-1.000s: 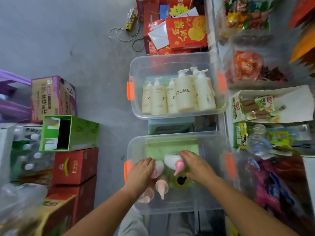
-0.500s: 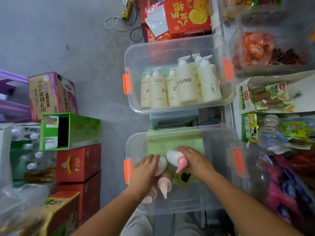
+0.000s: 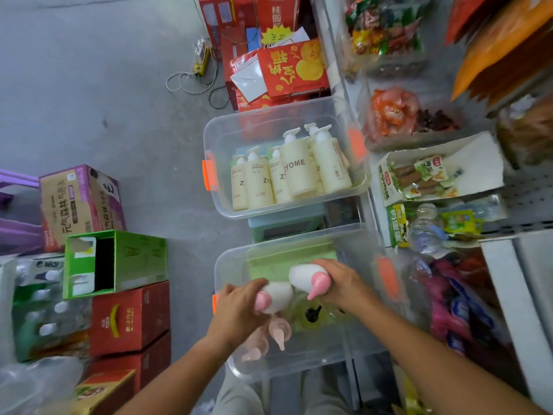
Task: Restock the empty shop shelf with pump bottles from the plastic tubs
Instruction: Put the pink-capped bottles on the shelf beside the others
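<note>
Head view: the near clear tub (image 3: 227, 266) sits under both hands. The right hand (image 3: 339, 284) is wrapped around a white pink-capped bottle (image 3: 305, 275), its body jutting left of the fingers. The left hand (image 3: 239, 307) clasps a second white bottle (image 3: 279, 296), poking out rightward.

Premises: small retail shop, aisle floor under me.
Shelving, 2 o'clock: shop shelf (image 3: 508, 187) packed with bagged snacks (image 3: 386, 31).
Stock, 9 o'clock: stacked drink cartons (image 3: 80, 202).
Stock, 12 o'clock: red gift boxes (image 3: 291, 68); clear tub (image 3: 215, 145) of ZYOME pump bottles (image 3: 299, 166).
Floor: bare grey concrete (image 3: 104, 85).
</note>
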